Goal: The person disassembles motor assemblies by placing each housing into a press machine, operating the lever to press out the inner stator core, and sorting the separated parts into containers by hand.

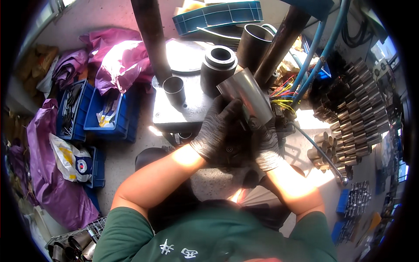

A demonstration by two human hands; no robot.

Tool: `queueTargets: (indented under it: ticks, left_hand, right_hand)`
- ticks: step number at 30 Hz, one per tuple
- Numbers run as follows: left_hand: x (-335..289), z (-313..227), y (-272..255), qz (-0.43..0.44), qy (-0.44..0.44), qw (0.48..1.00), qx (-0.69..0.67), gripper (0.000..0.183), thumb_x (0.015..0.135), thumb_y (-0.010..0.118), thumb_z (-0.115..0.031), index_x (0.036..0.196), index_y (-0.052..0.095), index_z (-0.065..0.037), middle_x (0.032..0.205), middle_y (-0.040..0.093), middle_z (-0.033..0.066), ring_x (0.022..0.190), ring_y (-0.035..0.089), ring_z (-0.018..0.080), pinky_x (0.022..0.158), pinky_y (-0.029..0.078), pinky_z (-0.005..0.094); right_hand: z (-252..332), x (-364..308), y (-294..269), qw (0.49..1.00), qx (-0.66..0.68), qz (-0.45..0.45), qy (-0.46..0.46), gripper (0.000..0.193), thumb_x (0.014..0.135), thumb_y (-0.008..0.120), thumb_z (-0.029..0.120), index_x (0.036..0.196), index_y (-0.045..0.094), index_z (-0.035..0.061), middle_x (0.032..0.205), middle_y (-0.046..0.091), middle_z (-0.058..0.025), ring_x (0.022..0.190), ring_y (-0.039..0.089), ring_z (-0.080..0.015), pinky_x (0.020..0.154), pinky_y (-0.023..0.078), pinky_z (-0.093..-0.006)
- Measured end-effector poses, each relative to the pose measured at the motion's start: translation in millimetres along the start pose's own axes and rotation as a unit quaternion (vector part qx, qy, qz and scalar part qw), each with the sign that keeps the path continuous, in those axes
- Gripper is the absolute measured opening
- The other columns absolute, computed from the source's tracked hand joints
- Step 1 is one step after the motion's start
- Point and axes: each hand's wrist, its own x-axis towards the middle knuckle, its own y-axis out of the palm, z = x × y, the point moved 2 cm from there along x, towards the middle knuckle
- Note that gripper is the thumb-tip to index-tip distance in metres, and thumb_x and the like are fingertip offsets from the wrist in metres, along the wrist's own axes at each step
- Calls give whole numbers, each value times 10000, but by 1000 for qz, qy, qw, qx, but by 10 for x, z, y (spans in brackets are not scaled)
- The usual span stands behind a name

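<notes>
A shiny metal tube (248, 97) is held tilted in front of me, between both gloved hands. My left hand (218, 126), in a dark glove with a grey cuff, grips its lower left side with the fingers and thumb. At the tube's lower end, my right hand (265, 142) closes on it from below; part of its fingers is hidden. Just behind the tube stands a thick dark steel cylinder (214, 70) with a stepped ring top, on the pale machine bed (168, 114). A short open metal tube (174, 91) stands upright on the bed's left part.
Two dark columns (152, 39) flank the bed, with a wide dark pipe (253, 41) behind. Blue hoses (310, 56) and coloured wires (286, 94) run at right. Many metal tubes (358, 113) are stacked far right. Blue bins (111, 126) and purple sheeting (54, 170) lie left.
</notes>
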Motion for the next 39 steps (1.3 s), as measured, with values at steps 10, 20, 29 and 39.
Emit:
queueTargets:
  ticks: [10,20,29,39]
  left_hand:
    - [94,-48,-100,29,14,990,-136,926,896,738,-647,1499,405,-29,1368,582,195,1267,604,343,1087,519,505]
    - [187,-92,-261,58,12,971,-230,812,908,718,-471,1511,398,-32,1360,574,218,1281,583,412,1135,464,567]
    - [160,13,-222,123,-80,965,-217,663,992,615,-409,1465,447,25,1317,616,231,1207,636,388,1072,516,531]
    - [119,77,-192,86,-27,996,11,515,980,665,-281,1392,543,3,1260,646,181,1181,648,348,1006,548,492]
  right_hand:
    - [-129,-24,-87,931,-299,18,-208,1188,831,917,170,1649,56,171,1449,518,-224,1294,608,-342,1094,546,-502]
    - [45,-17,-128,962,136,83,221,953,945,536,776,1621,328,137,1389,582,-249,1276,596,-429,1075,471,-628]
    - [59,-85,-12,981,100,58,156,889,961,527,706,1617,349,133,1526,496,-201,1327,544,-475,1095,419,-689]
    - [161,-130,-546,994,27,73,77,932,847,693,582,1582,404,86,1449,566,-202,1290,560,-429,1050,483,-620]
